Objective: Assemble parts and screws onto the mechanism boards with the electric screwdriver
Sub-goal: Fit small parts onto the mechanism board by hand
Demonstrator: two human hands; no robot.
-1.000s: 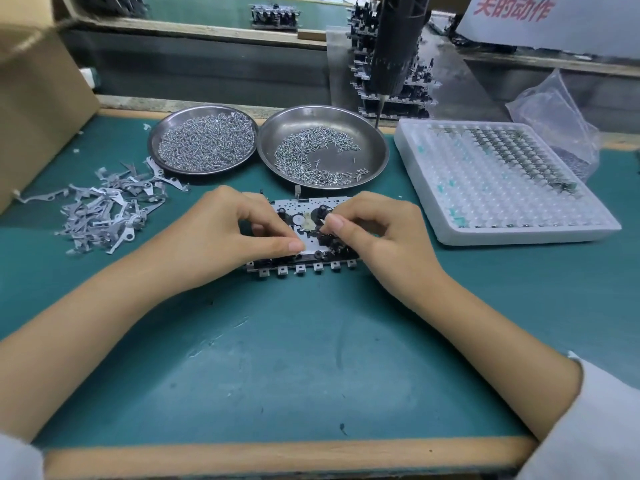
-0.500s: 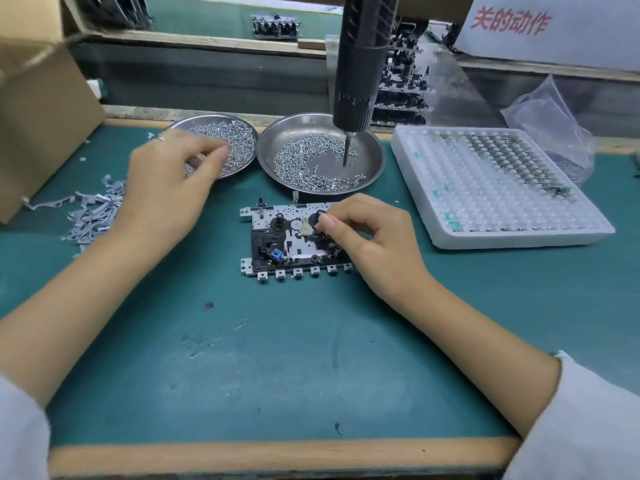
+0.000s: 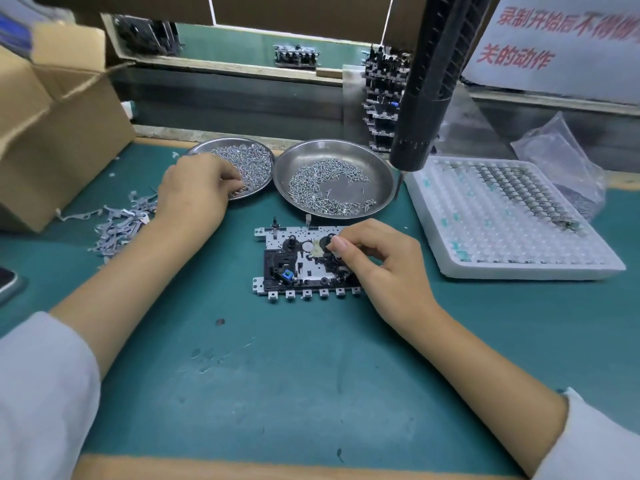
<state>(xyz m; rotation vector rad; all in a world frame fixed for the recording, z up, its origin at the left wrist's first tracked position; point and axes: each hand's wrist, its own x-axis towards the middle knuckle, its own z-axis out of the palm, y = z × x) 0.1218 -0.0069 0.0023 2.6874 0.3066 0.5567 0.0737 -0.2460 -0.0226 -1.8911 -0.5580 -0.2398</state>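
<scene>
The mechanism board, a metal plate with black parts and a blue piece, lies flat on the green mat. My right hand rests on its right side, thumb and forefinger pinching a small part near a black hub. My left hand reaches into the left steel dish, its curled fingertips pinching among the screws. The black electric screwdriver hangs untouched at the upper right, its bit over the edge of the right dish of screws.
A white tray of small parts sits to the right, with a plastic bag behind it. Grey metal levers lie piled at left beside a cardboard box. Stacked boards stand at the back.
My left hand left the board and moved up-left into the left screw dish. My right hand stayed pinching on the board. The view shifted, so the screwdriver appears further right.
</scene>
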